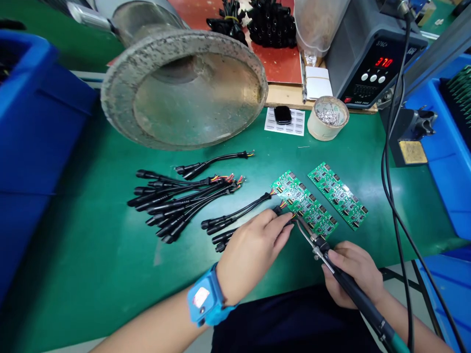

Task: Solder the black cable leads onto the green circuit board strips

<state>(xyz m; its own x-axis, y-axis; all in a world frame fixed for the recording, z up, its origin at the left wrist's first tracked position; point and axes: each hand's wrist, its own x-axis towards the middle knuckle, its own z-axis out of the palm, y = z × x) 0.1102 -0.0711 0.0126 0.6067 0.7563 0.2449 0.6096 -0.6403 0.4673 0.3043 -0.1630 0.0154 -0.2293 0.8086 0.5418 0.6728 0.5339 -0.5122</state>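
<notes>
My left hand (253, 247), with a blue wrist strap (206, 299), pinches the end of a black cable (281, 212) against the near green circuit board (303, 202). My right hand (355, 277) grips a black soldering iron (331, 260) like a pen, its tip touching the board beside the cable's coloured wires. A second green board (337, 195) lies just to the right. One cable (239, 213) is joined to the near board's left edge.
A bundle of black cables (176, 201) lies to the left on the green mat (91, 235). A large metal fume hood (184, 88) hangs behind. A soldering station (371, 54) reading 370, a tape roll with solder scraps (327, 118) and blue bins (33, 137) surround the mat.
</notes>
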